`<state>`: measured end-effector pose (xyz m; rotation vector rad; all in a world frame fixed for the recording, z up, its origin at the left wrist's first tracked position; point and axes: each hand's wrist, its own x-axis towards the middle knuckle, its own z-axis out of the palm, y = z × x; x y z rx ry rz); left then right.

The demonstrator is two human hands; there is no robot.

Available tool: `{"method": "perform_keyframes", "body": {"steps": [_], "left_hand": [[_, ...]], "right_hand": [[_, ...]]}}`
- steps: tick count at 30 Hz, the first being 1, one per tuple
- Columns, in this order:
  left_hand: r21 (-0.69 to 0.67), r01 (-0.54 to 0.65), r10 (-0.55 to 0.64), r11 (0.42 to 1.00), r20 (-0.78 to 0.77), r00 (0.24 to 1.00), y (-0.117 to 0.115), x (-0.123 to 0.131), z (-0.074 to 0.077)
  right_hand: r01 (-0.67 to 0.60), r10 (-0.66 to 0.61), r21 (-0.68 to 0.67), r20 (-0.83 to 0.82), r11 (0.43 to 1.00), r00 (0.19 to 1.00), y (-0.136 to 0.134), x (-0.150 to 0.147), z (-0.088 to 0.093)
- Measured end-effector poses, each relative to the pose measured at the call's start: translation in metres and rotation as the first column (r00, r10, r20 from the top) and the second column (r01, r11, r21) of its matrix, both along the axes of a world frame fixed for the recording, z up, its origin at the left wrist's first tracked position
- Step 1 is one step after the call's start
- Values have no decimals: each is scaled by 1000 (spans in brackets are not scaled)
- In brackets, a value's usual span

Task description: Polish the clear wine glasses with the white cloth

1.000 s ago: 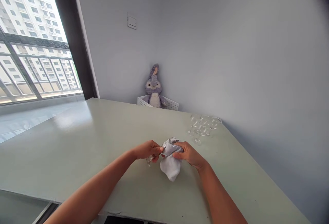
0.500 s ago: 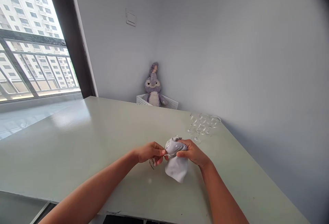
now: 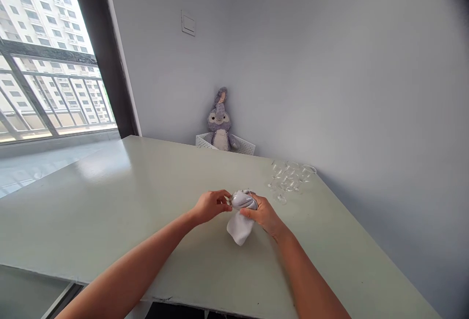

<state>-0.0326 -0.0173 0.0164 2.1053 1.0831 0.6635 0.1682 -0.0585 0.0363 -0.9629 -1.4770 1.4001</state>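
Note:
Above the pale green table (image 3: 120, 211), my left hand (image 3: 209, 205) pinches a small clear glass whose rim (image 3: 229, 201) just shows between my hands. My right hand (image 3: 263, 214) is closed around a white-grey cloth (image 3: 240, 227) bunched over the glass, with the cloth's loose end hanging below. The two hands nearly touch. Most of the glass is hidden by the cloth and my fingers.
Several clear stemmed glasses (image 3: 289, 177) stand in a cluster at the table's far right, close to the grey wall. A grey plush rabbit (image 3: 220, 122) sits in a white basket (image 3: 245, 147) behind the table's far edge. A large window is on the left.
Both hands have risen slightly and moved a little farther from me with the glass and cloth. The cloth is bunched tighter, and the glass base below my left hand no longer shows.

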Motion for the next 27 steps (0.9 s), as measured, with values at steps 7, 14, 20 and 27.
{"method": "perform_keyframes", "body": {"steps": [7, 14, 20, 27], "left_hand": [[-207, 136, -137, 969, 9, 990, 3, -5, 3], [565, -84, 193, 821, -135, 972, -1, 4, -6], [-250, 205, -199, 946, 51, 979, 11, -10, -4], [387, -87, 144, 918, -122, 982, -4, 6, -5]], "right_hand": [[50, -52, -39, -58, 998, 997, 4, 0, -6], [136, -216, -259, -314, 956, 925, 15, -13, -28], [-41, 36, -40, -108, 998, 993, 6, -2, -12], [198, -215, -105, -186, 975, 959, 15, -10, -26]]}}
